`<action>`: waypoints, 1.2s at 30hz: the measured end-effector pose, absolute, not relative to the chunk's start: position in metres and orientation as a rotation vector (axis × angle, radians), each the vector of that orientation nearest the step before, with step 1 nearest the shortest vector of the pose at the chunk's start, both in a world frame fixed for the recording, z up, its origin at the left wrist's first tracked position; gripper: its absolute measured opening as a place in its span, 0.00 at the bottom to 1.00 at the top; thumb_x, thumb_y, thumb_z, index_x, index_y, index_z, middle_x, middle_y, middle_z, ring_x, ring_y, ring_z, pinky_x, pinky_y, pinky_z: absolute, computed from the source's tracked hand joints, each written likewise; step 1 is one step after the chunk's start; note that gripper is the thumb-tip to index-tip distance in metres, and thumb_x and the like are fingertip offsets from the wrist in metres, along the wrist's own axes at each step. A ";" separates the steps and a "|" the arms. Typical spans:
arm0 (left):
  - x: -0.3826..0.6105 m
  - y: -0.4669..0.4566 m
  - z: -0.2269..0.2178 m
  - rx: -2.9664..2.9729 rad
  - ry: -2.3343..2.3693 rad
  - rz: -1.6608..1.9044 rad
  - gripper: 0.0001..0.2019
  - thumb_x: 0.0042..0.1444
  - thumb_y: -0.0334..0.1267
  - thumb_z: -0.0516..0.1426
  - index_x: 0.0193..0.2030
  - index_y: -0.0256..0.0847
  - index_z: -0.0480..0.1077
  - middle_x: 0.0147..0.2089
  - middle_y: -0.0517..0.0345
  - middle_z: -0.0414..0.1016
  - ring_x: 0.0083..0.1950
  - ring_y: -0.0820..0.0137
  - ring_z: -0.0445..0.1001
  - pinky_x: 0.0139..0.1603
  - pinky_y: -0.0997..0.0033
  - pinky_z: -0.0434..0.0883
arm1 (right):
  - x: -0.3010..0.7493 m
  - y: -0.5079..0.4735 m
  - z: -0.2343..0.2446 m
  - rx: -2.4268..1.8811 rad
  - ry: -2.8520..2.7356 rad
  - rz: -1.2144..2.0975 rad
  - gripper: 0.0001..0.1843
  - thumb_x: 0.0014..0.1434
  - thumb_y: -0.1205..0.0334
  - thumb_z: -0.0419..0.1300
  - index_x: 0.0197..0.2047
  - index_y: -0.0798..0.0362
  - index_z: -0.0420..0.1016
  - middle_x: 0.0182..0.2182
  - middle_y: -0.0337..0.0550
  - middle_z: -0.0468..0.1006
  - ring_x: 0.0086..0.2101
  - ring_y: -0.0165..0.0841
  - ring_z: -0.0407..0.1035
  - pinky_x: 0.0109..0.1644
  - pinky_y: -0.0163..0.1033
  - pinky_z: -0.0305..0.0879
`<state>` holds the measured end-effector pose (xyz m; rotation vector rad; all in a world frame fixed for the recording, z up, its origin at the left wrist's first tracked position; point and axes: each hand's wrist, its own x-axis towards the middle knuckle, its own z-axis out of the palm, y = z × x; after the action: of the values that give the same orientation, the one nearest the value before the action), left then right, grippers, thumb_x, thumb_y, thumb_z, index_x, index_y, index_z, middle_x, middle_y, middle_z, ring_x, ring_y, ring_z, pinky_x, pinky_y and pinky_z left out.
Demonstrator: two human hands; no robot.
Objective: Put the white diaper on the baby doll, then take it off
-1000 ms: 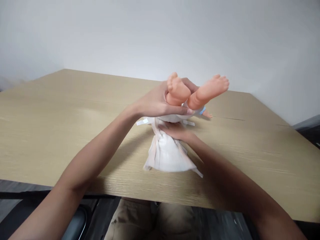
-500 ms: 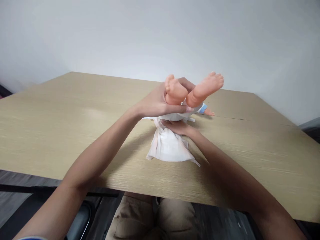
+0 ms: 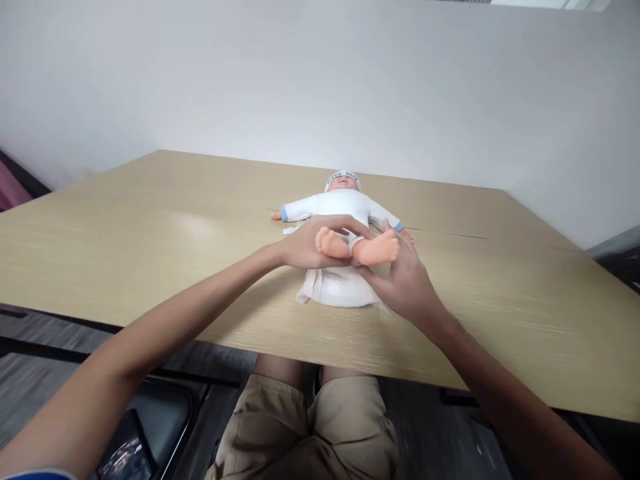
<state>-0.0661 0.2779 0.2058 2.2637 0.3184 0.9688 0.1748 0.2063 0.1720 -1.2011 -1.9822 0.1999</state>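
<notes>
A baby doll [image 3: 336, 205] in a white top and cap lies on its back on the wooden table [image 3: 150, 227], head away from me. My left hand [image 3: 305, 245] is wrapped round the doll's ankles, with both feet [image 3: 373, 248] held low over a white diaper [image 3: 334, 292] spread under its bottom. My right hand [image 3: 406, 277] rests against the doll's foot and the diaper's right edge, fingers partly curled.
The table's near edge runs just in front of the diaper. My lap in tan shorts [image 3: 310, 427] shows below it. A dark chair part [image 3: 150, 427] sits at lower left. A plain white wall rises behind the table.
The doll's legs have come down from raised high to low over the diaper. My right hand moved from under the doll to its right foot. The doll's body and head now show.
</notes>
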 end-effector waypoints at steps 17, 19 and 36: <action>-0.181 0.270 0.125 2.876 0.425 0.525 0.39 0.65 0.28 0.61 0.81 0.55 0.65 0.79 0.51 0.71 0.84 0.47 0.61 0.81 0.36 0.63 | 0.261 0.225 0.119 -0.663 -2.555 0.111 0.23 0.76 0.66 0.56 0.68 0.43 0.80 0.69 0.46 0.80 0.70 0.46 0.72 0.78 0.62 0.63; -0.178 0.268 0.126 2.868 0.452 0.502 0.38 0.65 0.27 0.61 0.80 0.55 0.66 0.79 0.52 0.72 0.84 0.49 0.61 0.81 0.37 0.63 | 0.262 0.227 0.120 -0.678 -2.566 0.196 0.24 0.77 0.65 0.57 0.70 0.40 0.79 0.70 0.44 0.79 0.71 0.44 0.71 0.78 0.59 0.66; -0.120 0.230 0.137 2.865 1.014 0.521 0.11 0.74 0.44 0.58 0.55 0.43 0.76 0.59 0.46 0.81 0.60 0.47 0.71 0.65 0.43 0.67 | 0.219 0.194 0.126 -1.033 -2.507 -0.029 0.17 0.75 0.54 0.61 0.62 0.48 0.81 0.61 0.58 0.82 0.58 0.56 0.76 0.61 0.65 0.74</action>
<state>-0.1199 0.2296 0.1374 2.8651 1.0142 0.5214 0.2186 0.1944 0.1264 -1.0330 -2.5073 -0.0286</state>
